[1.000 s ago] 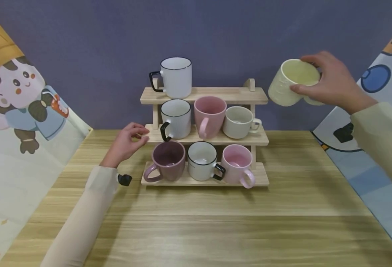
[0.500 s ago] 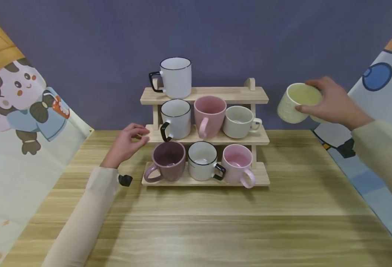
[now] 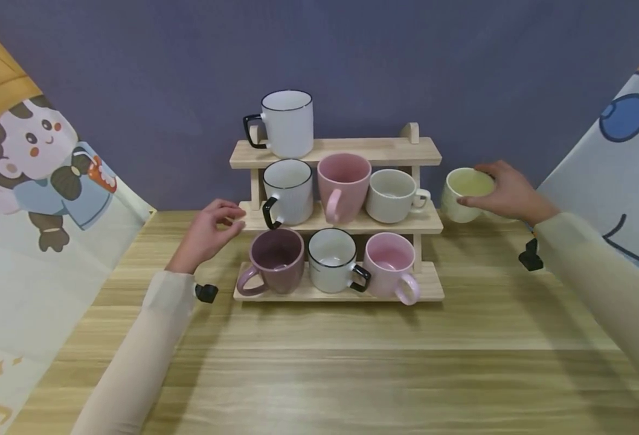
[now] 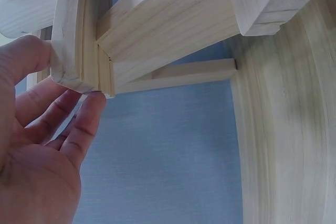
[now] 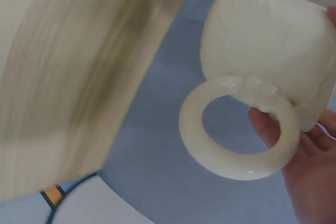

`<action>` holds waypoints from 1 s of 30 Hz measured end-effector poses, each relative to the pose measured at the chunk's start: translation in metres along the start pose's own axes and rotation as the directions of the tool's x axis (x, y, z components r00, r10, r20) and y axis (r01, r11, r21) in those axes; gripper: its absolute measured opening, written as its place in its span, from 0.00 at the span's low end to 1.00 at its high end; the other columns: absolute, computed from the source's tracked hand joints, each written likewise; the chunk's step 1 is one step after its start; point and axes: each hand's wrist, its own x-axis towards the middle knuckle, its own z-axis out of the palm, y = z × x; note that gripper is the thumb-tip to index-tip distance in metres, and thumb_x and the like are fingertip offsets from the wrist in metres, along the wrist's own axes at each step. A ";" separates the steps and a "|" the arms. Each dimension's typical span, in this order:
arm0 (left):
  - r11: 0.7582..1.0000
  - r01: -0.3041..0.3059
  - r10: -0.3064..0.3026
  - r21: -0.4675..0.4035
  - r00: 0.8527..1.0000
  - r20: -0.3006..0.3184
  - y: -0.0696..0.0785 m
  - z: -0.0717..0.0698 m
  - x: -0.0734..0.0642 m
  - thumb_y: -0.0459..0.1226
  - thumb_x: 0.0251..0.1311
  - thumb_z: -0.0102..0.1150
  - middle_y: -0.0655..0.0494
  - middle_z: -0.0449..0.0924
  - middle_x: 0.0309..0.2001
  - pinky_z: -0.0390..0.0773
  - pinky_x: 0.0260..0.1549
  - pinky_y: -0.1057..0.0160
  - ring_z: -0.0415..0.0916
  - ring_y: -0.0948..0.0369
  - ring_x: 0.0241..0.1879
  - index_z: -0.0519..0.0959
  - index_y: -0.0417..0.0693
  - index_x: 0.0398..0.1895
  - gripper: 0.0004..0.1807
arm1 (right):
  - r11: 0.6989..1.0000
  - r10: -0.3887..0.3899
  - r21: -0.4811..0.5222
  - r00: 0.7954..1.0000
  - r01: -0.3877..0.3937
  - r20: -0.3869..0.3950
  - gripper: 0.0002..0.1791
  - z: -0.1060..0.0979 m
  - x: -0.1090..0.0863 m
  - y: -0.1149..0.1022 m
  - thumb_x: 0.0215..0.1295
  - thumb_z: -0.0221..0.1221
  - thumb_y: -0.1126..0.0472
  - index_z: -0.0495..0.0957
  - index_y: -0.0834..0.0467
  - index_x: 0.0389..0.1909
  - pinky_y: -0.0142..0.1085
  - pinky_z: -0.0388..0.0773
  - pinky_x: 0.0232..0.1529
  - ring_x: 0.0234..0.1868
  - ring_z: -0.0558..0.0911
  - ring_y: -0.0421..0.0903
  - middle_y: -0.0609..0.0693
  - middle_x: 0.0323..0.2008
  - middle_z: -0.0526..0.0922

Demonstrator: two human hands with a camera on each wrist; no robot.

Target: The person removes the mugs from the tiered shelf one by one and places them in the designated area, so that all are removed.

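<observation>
Before a blue backdrop (image 3: 352, 54), a half-curled right hand (image 3: 512, 193) grips a yellow mug (image 3: 454, 208), likely breakable, best held around its wall, as the left hand (image 3: 202, 235) pinches the rack (image 3: 382, 154).

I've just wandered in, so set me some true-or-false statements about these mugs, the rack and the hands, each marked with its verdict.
1. The right hand holds a pale yellow ceramic mug. True.
2. The left hand touches the light wooden three-tier rack. True.
3. The pale yellow mug has a square black handle. False: it has a pale ring-shaped handle.
4. The bottom tier bears a purple ceramic mug, a black-rimmed white mug and a pink mug. True.
5. Two mugs stand on the rack's top tier. False: only one does, a white ceramic mug with a black handle.
</observation>
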 end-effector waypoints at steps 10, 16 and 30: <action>1.000 0.002 -0.002 -0.001 1.000 -0.005 0.001 0.000 -0.003 0.35 0.61 0.61 0.46 0.75 0.45 0.77 0.41 0.48 0.77 0.50 0.39 0.80 0.37 0.47 0.14 | 0.998 0.070 0.004 0.993 -0.071 0.090 0.55 0.036 0.012 0.010 0.48 0.67 0.37 0.59 0.72 0.65 0.63 0.62 0.51 0.56 0.64 0.68 0.72 0.58 0.61; 1.000 0.007 -0.007 -0.003 1.000 -0.008 0.004 0.001 -0.001 0.34 0.60 0.61 0.48 0.75 0.44 0.77 0.40 0.52 0.76 0.51 0.39 0.81 0.37 0.47 0.13 | 0.996 0.084 0.008 0.990 -0.085 0.115 0.55 0.045 0.020 0.018 0.49 0.66 0.36 0.58 0.72 0.66 0.65 0.57 0.56 0.61 0.58 0.71 0.74 0.62 0.57; 1.000 0.008 -0.008 -0.008 1.000 -0.001 0.002 0.000 -0.002 0.35 0.62 0.60 0.49 0.75 0.43 0.77 0.41 0.49 0.77 0.50 0.40 0.80 0.38 0.47 0.13 | 0.990 0.127 0.044 0.982 -0.134 0.141 0.57 0.059 0.025 0.027 0.49 0.66 0.38 0.56 0.77 0.64 0.63 0.59 0.55 0.58 0.61 0.70 0.74 0.59 0.60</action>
